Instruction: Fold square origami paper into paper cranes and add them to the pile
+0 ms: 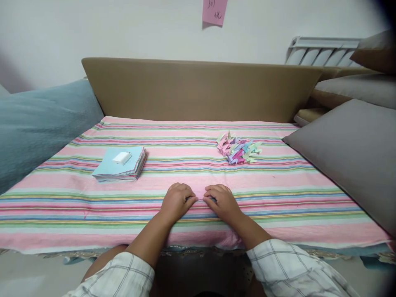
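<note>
A small pink sheet of paper lies between my two hands on the striped cloth, partly covered by the fingers. My left hand pinches its left side with thumb and forefinger. On the opposite side, my right hand pinches the paper the same way. The near edge of the sheet looks slightly curved up between the thumbs. Beyond my right hand is a pile of folded paper cranes in pink, purple, blue and green. To the left sits a stack of coloured paper with a white charger plug on top.
The striped cloth covers the seat of a sofa with a brown backrest. A blue-grey cushion borders the left side, and grey cushions the right. A radiator and a pink note are at the wall.
</note>
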Tool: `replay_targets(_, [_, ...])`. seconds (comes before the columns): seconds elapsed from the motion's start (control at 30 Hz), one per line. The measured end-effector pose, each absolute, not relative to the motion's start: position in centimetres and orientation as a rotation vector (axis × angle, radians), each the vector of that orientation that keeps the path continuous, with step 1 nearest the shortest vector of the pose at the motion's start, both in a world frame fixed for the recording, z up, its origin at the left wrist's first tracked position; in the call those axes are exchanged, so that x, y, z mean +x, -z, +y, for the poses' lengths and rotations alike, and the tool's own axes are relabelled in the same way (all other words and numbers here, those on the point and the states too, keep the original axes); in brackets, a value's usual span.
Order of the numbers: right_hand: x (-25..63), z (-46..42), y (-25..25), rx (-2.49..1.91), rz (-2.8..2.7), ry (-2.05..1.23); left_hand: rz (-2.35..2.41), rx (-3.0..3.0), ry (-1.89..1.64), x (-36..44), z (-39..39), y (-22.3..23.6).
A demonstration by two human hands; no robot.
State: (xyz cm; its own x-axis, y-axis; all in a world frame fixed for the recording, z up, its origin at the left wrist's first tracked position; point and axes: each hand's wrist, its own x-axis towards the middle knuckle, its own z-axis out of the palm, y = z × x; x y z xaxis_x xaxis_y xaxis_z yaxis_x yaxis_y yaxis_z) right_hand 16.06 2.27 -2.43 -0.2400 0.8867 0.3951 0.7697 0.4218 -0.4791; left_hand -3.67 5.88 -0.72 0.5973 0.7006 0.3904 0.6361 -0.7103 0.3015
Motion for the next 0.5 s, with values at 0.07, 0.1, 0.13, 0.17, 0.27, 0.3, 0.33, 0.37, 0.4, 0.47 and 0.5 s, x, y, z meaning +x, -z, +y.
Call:
replay_targets(0.07, [15.97,2.24,2.31,-1.408,-2.057,-0.251,1.146,2.687,-0.725,-3.60,5.80,0.59])
replay_targets(0.1, [15.92,2.24,2.26,-1.418,-2.052,-0.254,1.157,2.683,-0.722,-3.55,5.76,0.56])
replay_targets(0.13, [15.88,2.25,2.22,-1.427,-2.047,-0.258,1.167,2.678,-0.723,-3.51,5.73,0.55])
replay_targets(0.17, [15.83,2.28,2.19,-1.436,-2.041,-0.262,1.174,2.672,-0.729,-3.46,5.70,0.56])
replay_targets(0.27, [15.71,2.43,2.12,-1.463,-2.011,-0.276,1.189,2.658,-0.757,-3.31,5.65,0.65])
replay_targets(0.3, [15.66,2.48,2.09,-1.470,-1.998,-0.286,1.195,2.655,-0.761,-3.27,5.63,0.67])
replay_targets(0.33, [15.61,2.54,2.05,-1.477,-1.982,-0.298,1.204,2.652,-0.758,-3.24,5.62,0.68])
replay_targets(0.37, [15.55,2.59,2.01,-1.485,-1.965,-0.314,1.216,2.648,-0.753,-3.21,5.60,0.67])
replay_targets(0.4, [15.50,2.63,1.97,-1.492,-1.949,-0.332,1.228,2.643,-0.747,-3.19,5.58,0.64])
replay_targets(0.47, [15.38,2.69,1.89,-1.506,-1.921,-0.356,1.245,2.631,-0.739,-3.17,5.52,0.53])
replay_targets(0.5, [15.32,2.70,1.86,-1.511,-1.910,-0.362,1.253,2.625,-0.740,-3.17,5.48,0.46])
